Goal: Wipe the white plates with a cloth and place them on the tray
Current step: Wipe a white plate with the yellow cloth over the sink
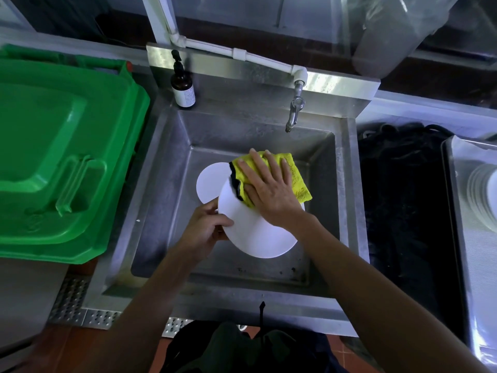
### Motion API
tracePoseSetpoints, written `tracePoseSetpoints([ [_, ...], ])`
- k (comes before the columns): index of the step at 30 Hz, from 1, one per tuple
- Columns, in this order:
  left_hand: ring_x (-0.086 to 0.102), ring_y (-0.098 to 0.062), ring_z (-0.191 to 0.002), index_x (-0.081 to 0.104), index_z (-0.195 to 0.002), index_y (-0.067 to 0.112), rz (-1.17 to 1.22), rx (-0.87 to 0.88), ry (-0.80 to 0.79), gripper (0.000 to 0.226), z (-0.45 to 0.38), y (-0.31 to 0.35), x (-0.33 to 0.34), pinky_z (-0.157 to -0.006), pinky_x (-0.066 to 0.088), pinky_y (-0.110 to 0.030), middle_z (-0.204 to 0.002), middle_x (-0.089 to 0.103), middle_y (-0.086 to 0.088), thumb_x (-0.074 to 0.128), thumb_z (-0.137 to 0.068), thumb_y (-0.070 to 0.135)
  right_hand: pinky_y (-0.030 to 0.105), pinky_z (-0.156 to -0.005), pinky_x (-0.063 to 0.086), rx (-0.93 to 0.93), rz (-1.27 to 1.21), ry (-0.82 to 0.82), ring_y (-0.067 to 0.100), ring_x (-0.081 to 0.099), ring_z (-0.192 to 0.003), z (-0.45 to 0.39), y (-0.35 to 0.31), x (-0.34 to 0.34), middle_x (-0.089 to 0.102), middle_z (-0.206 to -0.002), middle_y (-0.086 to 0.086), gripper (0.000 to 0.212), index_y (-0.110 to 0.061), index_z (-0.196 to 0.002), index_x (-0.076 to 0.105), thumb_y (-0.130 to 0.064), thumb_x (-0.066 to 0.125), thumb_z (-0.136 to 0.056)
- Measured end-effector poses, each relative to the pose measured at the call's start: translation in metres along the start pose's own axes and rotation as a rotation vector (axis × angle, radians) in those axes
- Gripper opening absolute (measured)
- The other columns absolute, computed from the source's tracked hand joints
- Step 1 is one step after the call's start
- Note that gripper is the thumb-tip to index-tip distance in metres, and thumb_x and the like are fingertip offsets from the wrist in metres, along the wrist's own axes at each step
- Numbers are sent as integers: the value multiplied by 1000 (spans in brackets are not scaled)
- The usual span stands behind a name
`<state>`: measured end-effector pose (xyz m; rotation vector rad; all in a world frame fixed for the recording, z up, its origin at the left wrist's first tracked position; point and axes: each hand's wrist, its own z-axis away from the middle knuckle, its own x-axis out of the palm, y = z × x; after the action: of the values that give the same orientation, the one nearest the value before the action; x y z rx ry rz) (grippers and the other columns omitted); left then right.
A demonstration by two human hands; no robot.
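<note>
1. The held plate (258,232) hangs tilted over the middle of the steel sink (166,168), a round, flat, smooth white disc with a thin rim.
2. The left hand (204,230) pinches that plate at its nine o'clock edge, thumb on the upper face and fingers curled under.
3. The right hand (269,189) lies flat with fingers spread, pressing a yellow cloth (298,179) onto the plate's one o'clock part; it clasps nothing.
4. The cloth is soft, thick and napped, with a dark bound edge, folded and overhanging the plate towards two o'clock.
5. A second plate (209,181) lies in the basin at the held plate's ten o'clock, partly hidden beneath it.
6. Handling, as a judgement: the plate looks stiff, fairly light and breakable, and slippery if wet, so the rim pinch with fingers underneath seems the safest hold, especially over hard steel.
7. Wiped plates (481,195) are stacked on the metal tray (451,168) at three o'clock, well apart from the sink.
8. A green bin lid (61,146) sits at nine o'clock; a brown pump bottle (183,84) and a tap (294,111) stand at twelve.
</note>
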<state>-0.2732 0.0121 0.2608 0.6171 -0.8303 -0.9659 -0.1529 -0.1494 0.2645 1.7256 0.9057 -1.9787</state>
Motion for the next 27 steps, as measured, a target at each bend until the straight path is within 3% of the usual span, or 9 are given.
tracePoseSetpoints([
  [4, 64, -38, -110, 75, -113, 22, 82, 31, 104, 52, -1, -9, 3, -69, 59, -40, -119, 71, -13, 64, -66, 4, 59, -122, 2, 122, -40, -27, 29, -8, -155, -2, 10, 2, -5, -169, -6, 56, -38, -159, 0, -48, 15, -106],
  [9, 67, -36, -105, 74, -117, 21, 134, 75, 161, 55, -6, -9, 5, -70, 58, -41, -118, 72, -14, 63, -66, 3, 57, -122, -5, 219, -106, -26, 26, -16, -154, 3, 9, 7, -12, -168, -8, 57, -38, -159, -2, -47, 19, -107],
  [15, 67, -40, -104, 71, -123, 19, 162, 131, 182, 61, -11, -6, 1, -84, 56, -57, -123, 69, -19, 64, -65, 3, 58, -122, -4, 293, -187, -40, 26, -17, -154, 22, -5, 24, -10, -168, -6, 58, -36, -160, 0, -43, 25, -108],
  [20, 67, -43, -107, 69, -126, 15, 206, 128, 182, 61, -16, -8, 0, -87, 55, -59, -125, 69, -21, 63, -67, 0, 56, -121, -9, 305, -234, -6, 27, -16, -154, 31, -25, 39, -6, -169, -5, 59, -34, -161, 3, -42, 26, -108],
  [27, 68, -32, -99, 70, -125, 11, 259, 119, 190, 51, -26, -7, 5, -72, 56, -34, -116, 72, -17, 58, -79, -5, 58, -121, -3, 266, -281, -21, 29, -17, -154, 35, -58, 49, -9, -169, -4, 60, -34, -161, 2, -49, 13, -104],
])
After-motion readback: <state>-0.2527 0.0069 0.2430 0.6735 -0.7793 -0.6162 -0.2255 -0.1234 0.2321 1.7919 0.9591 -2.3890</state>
